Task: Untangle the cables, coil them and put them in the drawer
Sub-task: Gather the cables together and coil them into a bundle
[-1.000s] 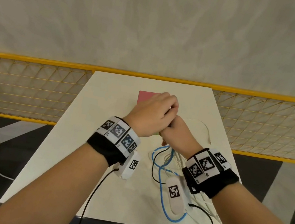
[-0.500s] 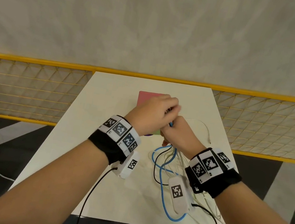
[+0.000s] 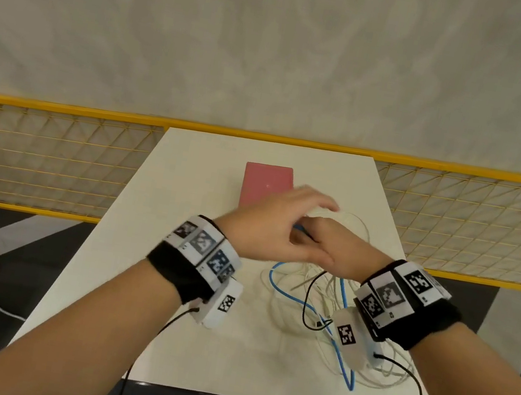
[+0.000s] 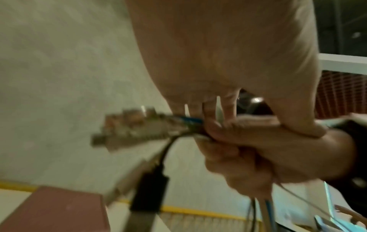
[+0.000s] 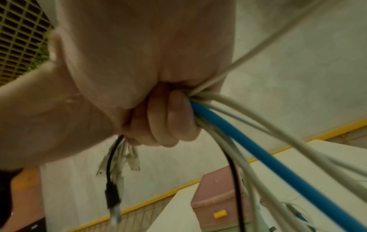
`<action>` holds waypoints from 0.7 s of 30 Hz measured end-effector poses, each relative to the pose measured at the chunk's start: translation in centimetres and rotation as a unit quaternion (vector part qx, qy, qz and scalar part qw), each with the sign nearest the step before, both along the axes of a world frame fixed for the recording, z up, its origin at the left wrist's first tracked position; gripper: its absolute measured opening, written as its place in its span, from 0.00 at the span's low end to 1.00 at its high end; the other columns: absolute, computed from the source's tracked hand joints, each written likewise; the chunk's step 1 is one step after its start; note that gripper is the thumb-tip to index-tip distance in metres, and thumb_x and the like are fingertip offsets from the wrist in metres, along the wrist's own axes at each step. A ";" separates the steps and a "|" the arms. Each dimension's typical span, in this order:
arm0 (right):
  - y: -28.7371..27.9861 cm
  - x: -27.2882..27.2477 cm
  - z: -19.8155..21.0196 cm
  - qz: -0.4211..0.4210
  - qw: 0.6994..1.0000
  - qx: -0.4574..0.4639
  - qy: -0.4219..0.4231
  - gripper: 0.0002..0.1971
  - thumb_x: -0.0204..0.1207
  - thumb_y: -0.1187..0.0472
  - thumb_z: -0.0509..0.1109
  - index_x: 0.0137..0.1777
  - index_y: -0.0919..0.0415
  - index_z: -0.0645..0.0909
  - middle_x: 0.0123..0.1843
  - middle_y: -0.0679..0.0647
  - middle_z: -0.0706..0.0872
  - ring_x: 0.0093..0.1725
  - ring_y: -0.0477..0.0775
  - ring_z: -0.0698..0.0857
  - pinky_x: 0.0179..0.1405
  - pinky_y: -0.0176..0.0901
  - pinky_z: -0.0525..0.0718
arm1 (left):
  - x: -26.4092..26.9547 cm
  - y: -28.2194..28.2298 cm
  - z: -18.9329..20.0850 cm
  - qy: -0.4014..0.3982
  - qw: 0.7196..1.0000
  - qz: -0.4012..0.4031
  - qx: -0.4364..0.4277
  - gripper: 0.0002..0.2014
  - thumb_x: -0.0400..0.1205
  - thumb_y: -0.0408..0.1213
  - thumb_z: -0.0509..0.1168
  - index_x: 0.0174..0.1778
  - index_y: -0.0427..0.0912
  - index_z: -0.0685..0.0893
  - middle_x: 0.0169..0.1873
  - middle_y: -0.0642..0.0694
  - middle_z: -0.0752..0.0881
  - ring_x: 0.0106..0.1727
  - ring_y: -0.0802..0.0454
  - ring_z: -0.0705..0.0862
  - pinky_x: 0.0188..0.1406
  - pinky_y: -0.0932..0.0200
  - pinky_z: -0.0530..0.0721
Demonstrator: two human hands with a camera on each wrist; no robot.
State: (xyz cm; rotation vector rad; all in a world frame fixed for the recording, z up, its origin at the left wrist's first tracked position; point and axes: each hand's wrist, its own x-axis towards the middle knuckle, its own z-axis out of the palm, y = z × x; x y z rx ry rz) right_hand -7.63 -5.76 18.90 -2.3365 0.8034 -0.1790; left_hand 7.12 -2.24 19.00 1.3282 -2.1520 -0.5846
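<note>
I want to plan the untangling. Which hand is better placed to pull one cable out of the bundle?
Probably left. The right hand grips the whole cable bundle, so it is occupied; the left hand rests over it near the plug ends.

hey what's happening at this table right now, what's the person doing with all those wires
A person is sorting a tangle of cables on a white table. The right hand grips a bunch of them together: a blue cable, a black cable and several white cables, with the connector ends sticking out past the fist. The left hand reaches over it, but whether it holds anything cannot be told. The rest trails loose on the table. The pink drawer box sits behind, shut.
</note>
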 end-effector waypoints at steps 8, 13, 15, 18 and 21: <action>-1.8 -1.4 0.3 -0.016 0.999 0.012 -0.037 0.12 0.82 0.55 0.63 0.35 0.43 0.79 0.25 0.46 0.75 0.22 0.41 0.73 0.28 0.28 0.70 | 0.5 -1.4 -2.6 -0.059 0.991 0.079 0.087 0.17 0.76 0.52 0.72 0.56 0.51 0.79 0.42 0.51 0.88 0.43 0.51 0.87 0.35 0.50 0.86; -2.4 -3.0 -0.7 -0.060 0.990 0.060 -0.110 0.14 0.84 0.53 0.57 0.37 0.53 0.76 0.27 0.44 0.73 0.26 0.46 0.74 0.33 0.43 0.79 | 2.3 -1.4 -1.8 -0.001 0.996 0.075 0.052 0.17 0.83 0.55 0.63 0.43 0.45 0.84 0.28 0.47 0.81 0.30 0.48 0.80 0.29 0.54 0.79; -2.3 -3.4 -1.3 -0.083 0.983 0.083 -0.143 0.14 0.86 0.56 0.53 0.40 0.61 0.71 0.30 0.50 0.71 0.29 0.51 0.76 0.35 0.42 0.81 | 2.5 -1.3 -2.0 0.090 0.991 0.096 0.034 0.15 0.85 0.52 0.61 0.49 0.45 0.86 0.29 0.42 0.78 0.30 0.47 0.76 0.29 0.55 0.77; -1.6 -3.0 -2.2 -0.103 0.974 0.104 -0.173 0.14 0.87 0.58 0.49 0.41 0.63 0.68 0.31 0.54 0.69 0.29 0.54 0.77 0.32 0.36 0.80 | 2.0 -1.5 -2.4 0.245 0.952 0.182 0.007 0.13 0.86 0.47 0.59 0.55 0.46 0.87 0.25 0.52 0.71 0.25 0.60 0.68 0.25 0.65 0.70; -1.1 -1.3 -2.5 -0.135 0.964 0.117 -0.199 0.16 0.86 0.54 0.49 0.38 0.58 0.66 0.27 0.50 0.67 0.21 0.47 0.69 0.23 0.35 0.75 | 0.5 -1.7 -2.4 0.387 0.891 0.233 0.051 0.16 0.88 0.48 0.57 0.46 0.43 0.86 0.24 0.52 0.66 0.22 0.59 0.64 0.22 0.62 0.65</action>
